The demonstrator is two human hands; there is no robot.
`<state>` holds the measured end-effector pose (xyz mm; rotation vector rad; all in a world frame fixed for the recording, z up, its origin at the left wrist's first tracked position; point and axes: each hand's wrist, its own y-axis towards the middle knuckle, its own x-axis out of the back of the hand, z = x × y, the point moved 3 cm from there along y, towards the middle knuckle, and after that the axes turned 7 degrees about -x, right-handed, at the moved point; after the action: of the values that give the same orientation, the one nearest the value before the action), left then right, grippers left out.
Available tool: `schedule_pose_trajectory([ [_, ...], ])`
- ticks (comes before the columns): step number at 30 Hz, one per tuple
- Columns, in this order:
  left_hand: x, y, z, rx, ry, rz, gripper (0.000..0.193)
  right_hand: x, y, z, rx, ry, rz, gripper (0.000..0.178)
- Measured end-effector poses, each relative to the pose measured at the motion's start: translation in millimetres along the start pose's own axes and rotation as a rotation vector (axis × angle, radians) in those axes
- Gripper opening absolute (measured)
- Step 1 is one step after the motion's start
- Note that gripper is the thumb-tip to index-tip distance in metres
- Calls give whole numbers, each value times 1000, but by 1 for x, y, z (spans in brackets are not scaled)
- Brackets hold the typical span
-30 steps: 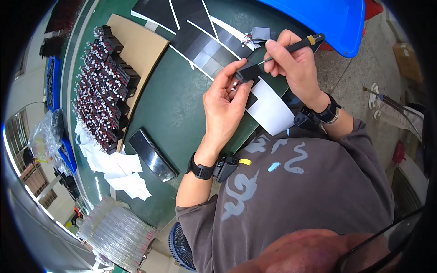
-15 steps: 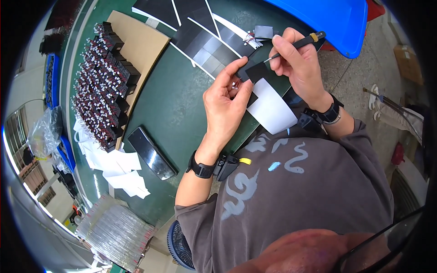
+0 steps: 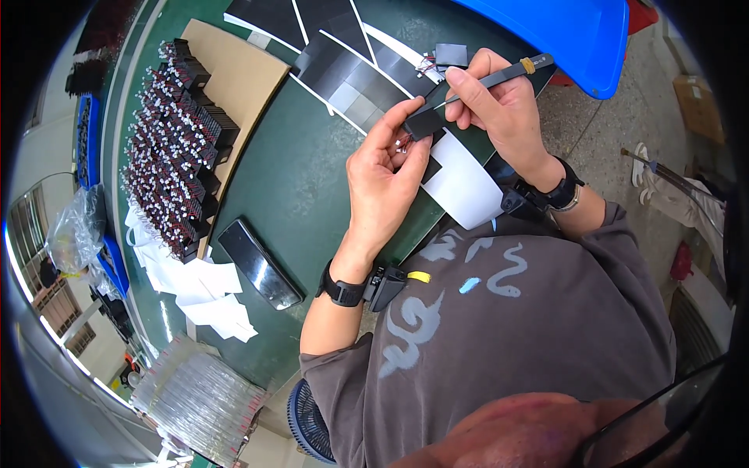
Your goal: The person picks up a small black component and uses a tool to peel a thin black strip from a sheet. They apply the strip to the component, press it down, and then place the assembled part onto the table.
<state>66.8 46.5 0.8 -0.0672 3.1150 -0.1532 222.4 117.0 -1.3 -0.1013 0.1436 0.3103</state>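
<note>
For steadiness near the blue tray (image 3: 566, 39), we're bracing a black block (image 3: 423, 124) in left fingers (image 3: 415, 160), pinching tweezers (image 3: 507, 74) in right fingers (image 3: 470, 88).

Note black phone (image 3: 260, 264) flat on table (image 3: 292, 183), dark-blue fan (image 3: 307, 421) near table edge, brown carton (image 3: 697, 105) far right.

Since half a second ago, the right hand (image 3: 501, 101) is farther left, its pointed black tool (image 3: 507, 76) now reaching inward from the tabletop (image 3: 300, 175)'s right edge to the black block (image 3: 424, 123).
</note>
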Motion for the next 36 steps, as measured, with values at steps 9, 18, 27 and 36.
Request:
schedule_pose_trajectory([
  [9,1,1,0,-3,9,7,39,-1,1,1,-12,-2,7,22],
  [18,-8,5,2,-92,22,-5,38,6,2,3,-21,-18,-10,20],
  [27,-17,8,-3,-58,41,-7,39,16,5,2,-28,-21,-18,20],
  [36,-23,10,-3,-50,49,-11,40,21,5,6,-33,-29,-21,19],
])
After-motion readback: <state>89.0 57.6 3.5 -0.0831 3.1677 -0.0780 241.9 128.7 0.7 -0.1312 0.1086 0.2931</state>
